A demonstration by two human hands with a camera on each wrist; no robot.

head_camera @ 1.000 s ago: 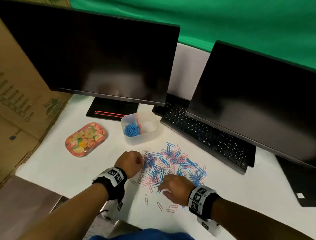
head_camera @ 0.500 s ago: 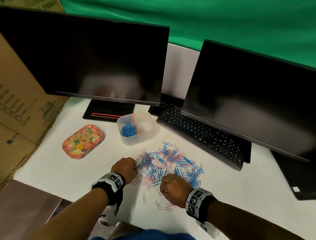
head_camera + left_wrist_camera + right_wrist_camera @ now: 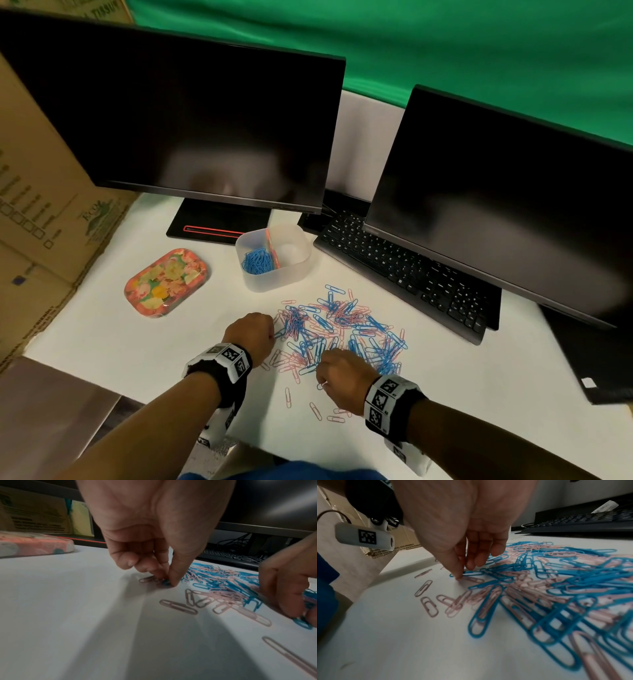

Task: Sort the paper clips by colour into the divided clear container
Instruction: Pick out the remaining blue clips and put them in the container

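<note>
A mixed pile of blue and pink paper clips (image 3: 339,329) lies on the white table in front of the clear divided container (image 3: 298,265). Blue clips (image 3: 257,262) fill its left compartment. My left hand (image 3: 253,332) is at the pile's left edge, and its thumb and fingers (image 3: 169,582) pinch a blue clip (image 3: 165,582) against the table. My right hand (image 3: 342,373) is at the pile's near edge. It pinches a blue clip (image 3: 471,573) at its fingertips (image 3: 462,573), and more blue clips (image 3: 308,601) are bunched in its curled fingers.
A floral tray (image 3: 166,282) sits left of the container. A black keyboard (image 3: 404,270) and two dark monitors (image 3: 191,113) (image 3: 513,205) stand behind and to the right. Cardboard boxes (image 3: 41,205) line the left side. Loose pink clips (image 3: 308,407) lie near the front edge.
My right hand went from flat on the pile to curled in a pinch at its near edge. My left hand stayed at the pile's left edge. The head view shifted slightly.
</note>
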